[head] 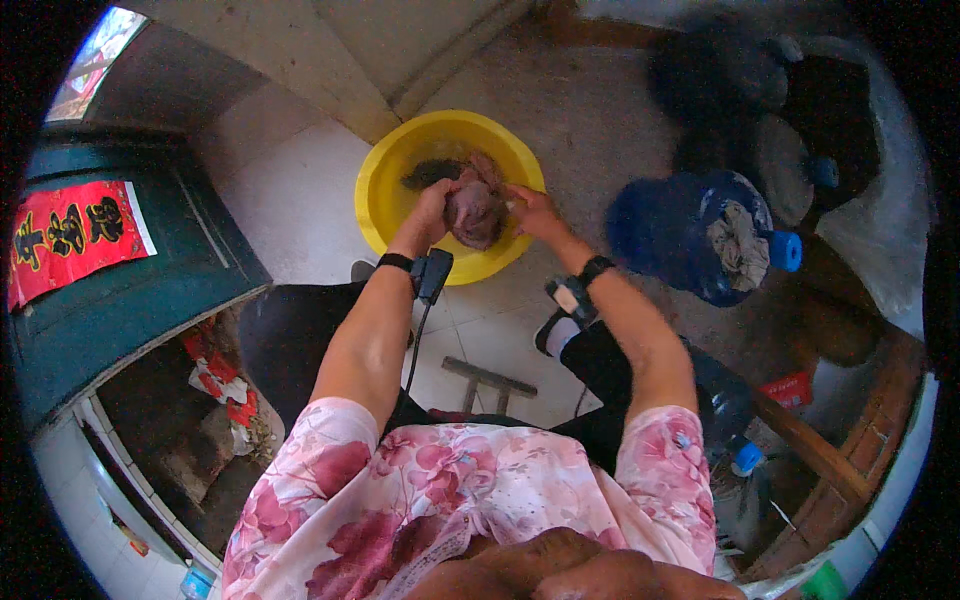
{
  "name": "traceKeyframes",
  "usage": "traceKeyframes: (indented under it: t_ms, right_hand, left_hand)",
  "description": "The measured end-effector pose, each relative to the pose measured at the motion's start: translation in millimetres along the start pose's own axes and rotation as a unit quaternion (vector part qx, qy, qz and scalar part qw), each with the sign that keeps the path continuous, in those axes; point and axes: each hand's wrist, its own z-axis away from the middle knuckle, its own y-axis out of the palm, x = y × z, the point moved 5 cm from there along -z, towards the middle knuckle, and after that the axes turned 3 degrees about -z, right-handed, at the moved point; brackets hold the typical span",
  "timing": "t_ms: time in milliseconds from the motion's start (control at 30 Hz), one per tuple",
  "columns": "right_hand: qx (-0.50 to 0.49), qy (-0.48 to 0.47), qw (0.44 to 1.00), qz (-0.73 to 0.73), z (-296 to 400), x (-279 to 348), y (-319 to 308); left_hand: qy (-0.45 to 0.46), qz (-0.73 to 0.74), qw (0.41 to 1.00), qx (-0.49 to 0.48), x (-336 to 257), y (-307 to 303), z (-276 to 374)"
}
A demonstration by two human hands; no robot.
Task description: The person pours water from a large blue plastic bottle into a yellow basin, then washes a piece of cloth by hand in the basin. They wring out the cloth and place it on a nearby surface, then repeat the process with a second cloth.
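Note:
A round yellow plastic basin (373, 229) stands on the floor in front of me. Over it is a pinkish, mottled carcass (476, 214), which looks like a plucked bird. My left hand (433, 211) grips its left side. At its right side, the bent fingers of my right hand (536, 214) are close together; whether they pinch anything is too blurred to tell. A dark clump (435, 174), possibly feathers, lies in the basin beyond the carcass. The carcass hides part of the basin's bottom.
Large blue water bottles (660, 232) lie to the right, one with a blue cap (785, 251). A dark green cabinet (180, 247) bearing a red paper banner (79, 236) stands left. A low wooden stool (487, 376) is between my legs. A cable (420, 345) hangs from the left wrist device (433, 274).

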Motion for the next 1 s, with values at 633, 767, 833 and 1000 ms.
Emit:
traceKeyframes:
  t_ms: [633,767,833,1000]
  right_hand:
    - [-0.14,-0.123,0.976,0.109,-34,-15,116]
    - [-0.18,-0.1,0.975,-0.081,-31,17,107]
    - [-0.232,-0.132,0.964,0.003,-38,32,94]
    - [-0.151,-0.09,0.981,0.079,-72,9,56]
  left_hand:
    - [-0.128,0.408,0.893,0.138,79,-62,-27]
    - [0.138,0.004,0.989,0.047,63,-54,-31]
    - [0.242,-0.167,0.956,0.009,50,-46,-25]
    - [0.077,-0.078,0.984,-0.138,51,-57,-24]
